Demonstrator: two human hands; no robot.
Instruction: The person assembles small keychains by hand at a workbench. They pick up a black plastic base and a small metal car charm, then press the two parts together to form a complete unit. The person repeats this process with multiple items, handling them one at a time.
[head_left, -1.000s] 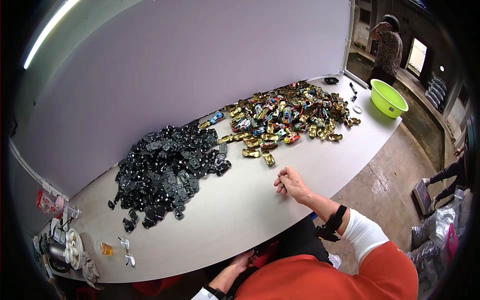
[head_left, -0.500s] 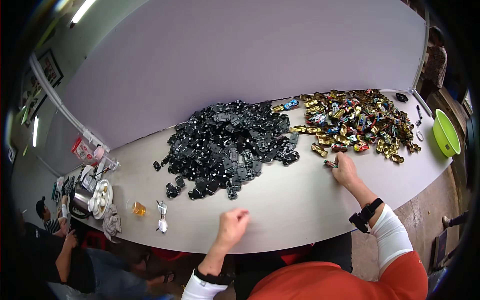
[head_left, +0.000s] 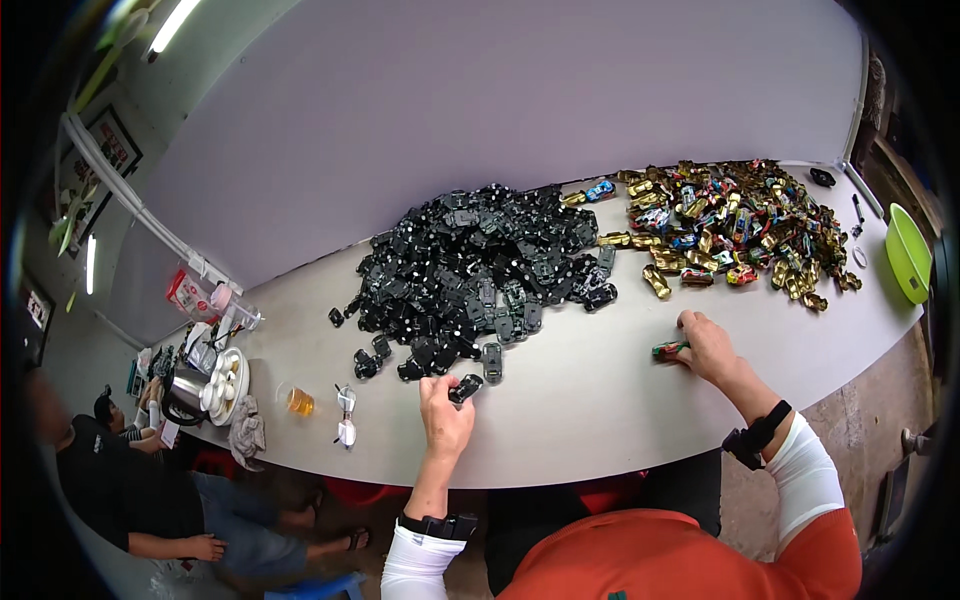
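Observation:
Between the fingers of my left hand [head_left: 446, 418] is a black toy car chassis [head_left: 466, 388], held just in front of a large heap of black chassis [head_left: 470, 270]. One loose chassis [head_left: 492, 362] lies beside it on the table. My right hand [head_left: 708, 346] pinches a small red and green toy car body [head_left: 668, 351], low over the tabletop. Beyond that hand spreads a pile of gold and multicoloured car bodies [head_left: 740, 215]. The underside of the held car body is hidden from me.
Eyeglasses [head_left: 346, 415] and a cup of amber drink [head_left: 299, 401] stand on the left, with a tea tray [head_left: 229, 385], kettle [head_left: 186, 392] and cloth [head_left: 247, 433] farther over. A green basin [head_left: 908, 255] sits at the right edge. A person in black [head_left: 130, 480] is at the left.
My left hand has moved forward to the black heap and taken hold of a chassis. My right hand has drawn the car body back from the coloured pile.

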